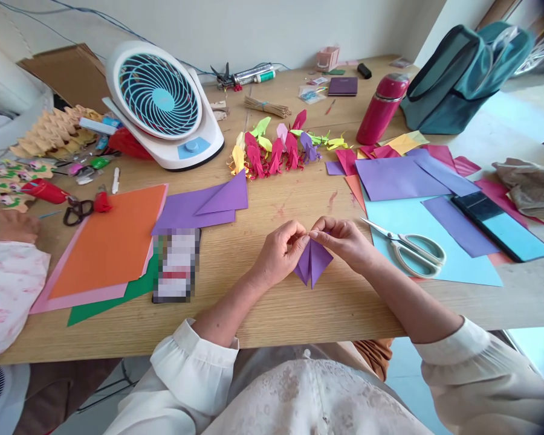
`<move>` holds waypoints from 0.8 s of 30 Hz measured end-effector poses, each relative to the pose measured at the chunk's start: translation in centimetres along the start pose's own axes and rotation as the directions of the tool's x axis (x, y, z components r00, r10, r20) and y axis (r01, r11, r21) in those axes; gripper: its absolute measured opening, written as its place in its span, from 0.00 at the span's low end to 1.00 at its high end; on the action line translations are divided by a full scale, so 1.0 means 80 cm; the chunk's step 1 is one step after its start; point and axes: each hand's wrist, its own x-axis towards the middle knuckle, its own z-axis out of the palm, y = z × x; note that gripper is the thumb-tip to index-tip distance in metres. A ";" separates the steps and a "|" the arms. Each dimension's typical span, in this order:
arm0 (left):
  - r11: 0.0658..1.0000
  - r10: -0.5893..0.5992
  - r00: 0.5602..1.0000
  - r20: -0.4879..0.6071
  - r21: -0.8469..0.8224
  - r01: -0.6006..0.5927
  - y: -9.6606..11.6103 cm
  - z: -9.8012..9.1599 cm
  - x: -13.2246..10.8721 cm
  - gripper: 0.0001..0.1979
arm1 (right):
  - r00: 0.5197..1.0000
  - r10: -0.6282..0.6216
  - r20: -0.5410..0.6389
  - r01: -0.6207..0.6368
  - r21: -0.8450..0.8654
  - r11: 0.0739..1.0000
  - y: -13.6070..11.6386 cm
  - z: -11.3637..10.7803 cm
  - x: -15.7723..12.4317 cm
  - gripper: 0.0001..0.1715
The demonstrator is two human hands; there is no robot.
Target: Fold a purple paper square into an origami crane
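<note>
A small folded purple paper piece [314, 262] hangs just above the wooden table [263, 302] in front of me. My left hand [278, 252] pinches its upper edge from the left. On the right side, my right hand [344, 240] pinches the same top point with fingertips pressed together. The paper's pointed lower end faces down toward me. Both of my sleeves are white.
Scissors [412, 251] lie on light blue paper [435, 241] to the right. Purple sheets [208, 205], an orange stack [113, 241], a dark phone-like object [176, 266], several folded paper figures [276, 151], a fan [163, 103], a red bottle [381, 109] and a teal bag [462, 72] surround me. Another person's hand [9, 226] rests far left.
</note>
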 end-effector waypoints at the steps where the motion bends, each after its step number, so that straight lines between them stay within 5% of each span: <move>1: 1.000 0.000 1.000 -0.008 0.003 0.000 0.000 0.000 0.000 0.10 | 1.000 -0.015 -0.019 0.014 -0.004 1.000 0.001 0.000 0.000 0.26; 9: 0.986 0.115 0.992 -0.059 0.125 -0.106 0.002 0.001 -0.003 0.10 | 0.993 -0.121 -0.011 0.120 -0.094 0.988 0.004 0.000 -0.001 0.23; 14: 0.977 0.163 0.983 -0.085 0.156 -0.148 0.003 0.001 -0.003 0.08 | 0.980 -0.160 -0.117 0.159 -0.015 0.987 0.002 0.002 -0.001 0.24; 24: 0.996 0.069 0.984 -0.162 0.067 -0.059 0.006 -0.002 -0.003 0.09 | 0.957 -0.171 -0.236 0.197 0.092 0.976 0.008 -0.003 0.000 0.19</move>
